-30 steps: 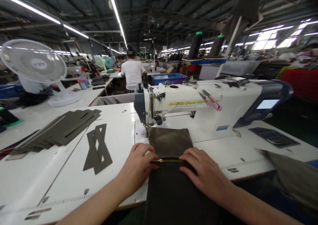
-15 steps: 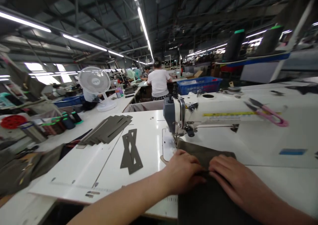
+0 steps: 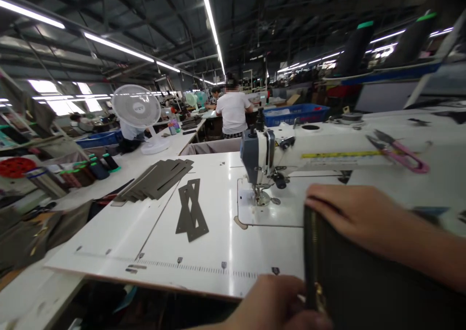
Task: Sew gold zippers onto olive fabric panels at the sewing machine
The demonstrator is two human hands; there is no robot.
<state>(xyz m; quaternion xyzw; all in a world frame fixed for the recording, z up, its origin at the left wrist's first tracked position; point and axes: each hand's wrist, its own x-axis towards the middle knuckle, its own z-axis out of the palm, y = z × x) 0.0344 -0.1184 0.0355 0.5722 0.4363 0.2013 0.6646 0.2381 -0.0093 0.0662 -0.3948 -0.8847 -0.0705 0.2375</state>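
Zippered dark cloth piece (image 3: pixel 367 281): on the near side of the sewing machine (image 3: pixel 327 143), apart from its needle, the brass zipper (image 3: pixel 315 238) running along the cloth's left edge.
Right hand (image 3: pixel 353 211): grasping the cloth's top edge by the zipper's far end, fingers folded over.
Left hand (image 3: pixel 276 301): pinching the cloth's edge near the zipper pull (image 3: pixel 320 296), somewhat blurred.
Pink-handled scissors (image 3: pixel 411 163): against the sewing machine's arm.
Slotted strips (image 3: pixel 185 221): two, crossed, left of the sewing machine.
Fanned stack of grey-olive pieces (image 3: pixel 156 177): farther left of the sewing machine.
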